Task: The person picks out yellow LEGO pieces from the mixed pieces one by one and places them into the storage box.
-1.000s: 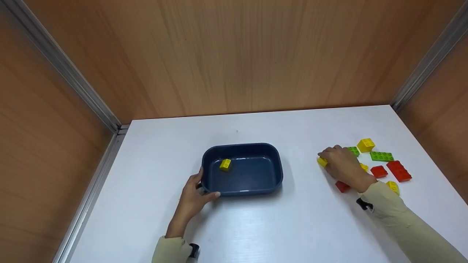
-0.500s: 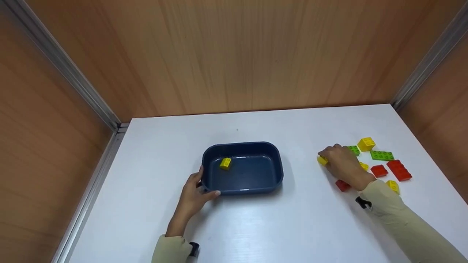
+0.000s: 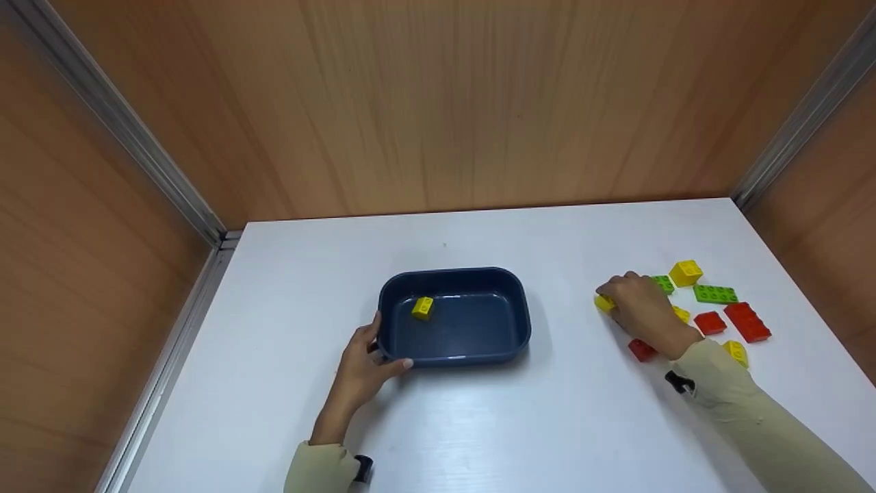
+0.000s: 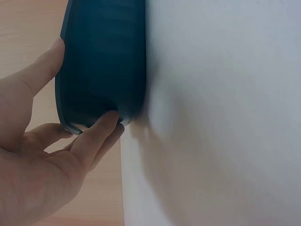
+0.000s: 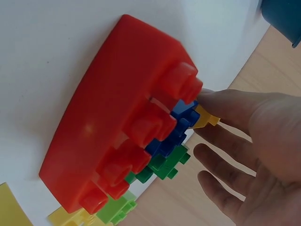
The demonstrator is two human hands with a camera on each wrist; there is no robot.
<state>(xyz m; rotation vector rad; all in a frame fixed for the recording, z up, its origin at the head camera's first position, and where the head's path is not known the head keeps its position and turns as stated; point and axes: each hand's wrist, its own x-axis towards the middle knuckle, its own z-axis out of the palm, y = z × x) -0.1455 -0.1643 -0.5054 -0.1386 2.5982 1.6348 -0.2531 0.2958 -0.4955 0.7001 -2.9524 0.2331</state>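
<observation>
One white counter [image 3: 452, 431] spans the lower middle of the head view. Centred in frame sits a dark blue rectangular tray [image 3: 472, 332], probably light and stiff; the left hand [image 3: 363, 363] grips its left end. The right hand [image 3: 642, 308], right of centre, holds finger and thumb narrowed in a pinch. Farther right lies a red studded brick [image 3: 747, 322]. Smallest, a yellow building brick [image 3: 603, 303] (partly hidden by fingers) sits in that pinch; it should be light, hard and sturdy, best held by opposite flat sides.
</observation>
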